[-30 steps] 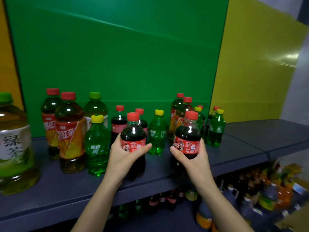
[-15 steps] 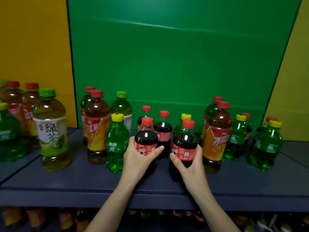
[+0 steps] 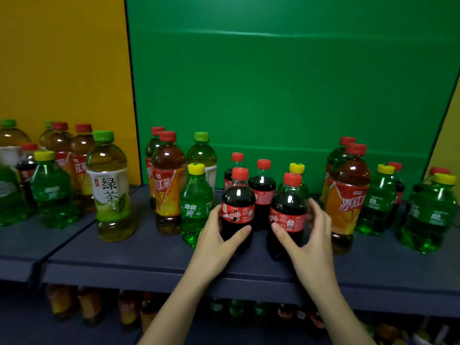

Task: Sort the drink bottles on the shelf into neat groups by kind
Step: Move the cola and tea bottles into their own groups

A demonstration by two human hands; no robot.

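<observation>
Far-left tea [image 3: 8,141] and edge soda [image 3: 7,197] are cut by the left edge. Rear cola [image 3: 236,159] sits mostly behind left cola [image 3: 237,195]. Rear soda [image 3: 296,169] behind right cola [image 3: 288,205] shows only cap and shoulder. Left hand [image 3: 219,240]: fingertips out of sight behind its cola. Right hand [image 3: 308,240]: fingers [image 3: 319,217] blurred, can't tell if they grip. Far right: red cap [image 3: 439,170] only, its bottle hidden by right soda [image 3: 428,215]. Lower-shelf bottles [image 3: 87,305] dark and blurred, labels unreadable. Forearms cut by bottom edge.
</observation>
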